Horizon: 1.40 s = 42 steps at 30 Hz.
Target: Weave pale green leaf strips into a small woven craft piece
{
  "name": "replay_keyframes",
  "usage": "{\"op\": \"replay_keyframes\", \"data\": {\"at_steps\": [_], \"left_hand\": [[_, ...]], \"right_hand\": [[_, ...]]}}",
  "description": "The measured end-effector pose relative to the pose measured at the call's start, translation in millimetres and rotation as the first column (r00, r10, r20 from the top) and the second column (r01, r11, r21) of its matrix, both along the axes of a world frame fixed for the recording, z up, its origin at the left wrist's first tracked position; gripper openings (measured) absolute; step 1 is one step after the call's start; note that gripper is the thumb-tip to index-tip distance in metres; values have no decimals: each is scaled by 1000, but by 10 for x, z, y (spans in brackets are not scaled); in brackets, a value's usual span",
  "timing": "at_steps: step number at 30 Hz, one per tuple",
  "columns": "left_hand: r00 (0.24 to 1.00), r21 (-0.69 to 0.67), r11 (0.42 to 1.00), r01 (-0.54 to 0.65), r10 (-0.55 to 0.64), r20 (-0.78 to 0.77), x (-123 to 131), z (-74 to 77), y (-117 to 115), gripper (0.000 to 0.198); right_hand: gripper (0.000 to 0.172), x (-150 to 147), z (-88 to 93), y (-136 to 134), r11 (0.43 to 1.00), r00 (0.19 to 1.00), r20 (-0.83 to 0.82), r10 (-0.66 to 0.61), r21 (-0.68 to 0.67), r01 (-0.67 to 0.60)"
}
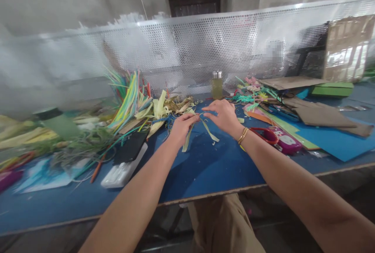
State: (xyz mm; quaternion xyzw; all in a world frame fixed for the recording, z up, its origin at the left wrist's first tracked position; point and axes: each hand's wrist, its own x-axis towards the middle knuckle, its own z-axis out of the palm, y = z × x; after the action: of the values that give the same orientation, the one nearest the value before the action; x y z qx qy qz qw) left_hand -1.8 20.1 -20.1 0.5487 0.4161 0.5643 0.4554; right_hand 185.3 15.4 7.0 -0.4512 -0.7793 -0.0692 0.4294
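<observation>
My left hand (181, 125) and my right hand (222, 115) meet over the blue table (205, 167), fingertips pinched together. Between them they hold thin pale yellow-green strips (208, 129) that hang down and trail onto the table. A gold bracelet (243, 135) sits on my right wrist. Just beyond my hands lies a heap of yellow, green and dried strips (164, 108).
A black phone (131, 147) lies on a white tray (123, 171) at the left. Red-handled scissors (263, 134) and a pink case (285, 140) are at the right. A small glass bottle (217, 84) stands by the perforated metal screen (190, 46). Brown paper and coloured scraps lie far right.
</observation>
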Motion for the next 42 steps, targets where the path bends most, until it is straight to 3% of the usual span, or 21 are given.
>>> {"op": "replay_keyframes", "data": {"at_steps": [9,20,27,32,36,38,40,42], "left_hand": [[996,-15,1000,13,-14,-88,36,22,-53,20],[999,-114,993,-28,26,-26,88,24,-64,14],[985,-188,982,-3,36,172,91,85,-146,29],[955,-175,984,-45,94,281,78,100,-126,28],[957,-161,985,-54,97,273,96,94,-135,28],[958,-156,986,-62,103,269,99,82,-132,28],[956,-150,986,-73,112,272,94,65,-117,28],[946,-147,987,-68,111,303,86,48,-93,27]], "right_hand": [[12,-107,-10,-63,996,994,55,95,-2,-95],[15,-138,28,-106,995,990,104,95,-49,-90],[20,-140,24,-145,998,998,-62,-16,60,19],[35,-303,-66,-231,993,997,40,-70,-88,73],[24,-392,-162,-235,971,996,13,-91,-219,92],[17,-412,-190,-212,963,999,-32,-41,-268,31],[15,-430,-202,-179,931,985,-153,80,-341,-128],[17,-450,-202,-152,820,902,-390,184,-445,-359]]}}
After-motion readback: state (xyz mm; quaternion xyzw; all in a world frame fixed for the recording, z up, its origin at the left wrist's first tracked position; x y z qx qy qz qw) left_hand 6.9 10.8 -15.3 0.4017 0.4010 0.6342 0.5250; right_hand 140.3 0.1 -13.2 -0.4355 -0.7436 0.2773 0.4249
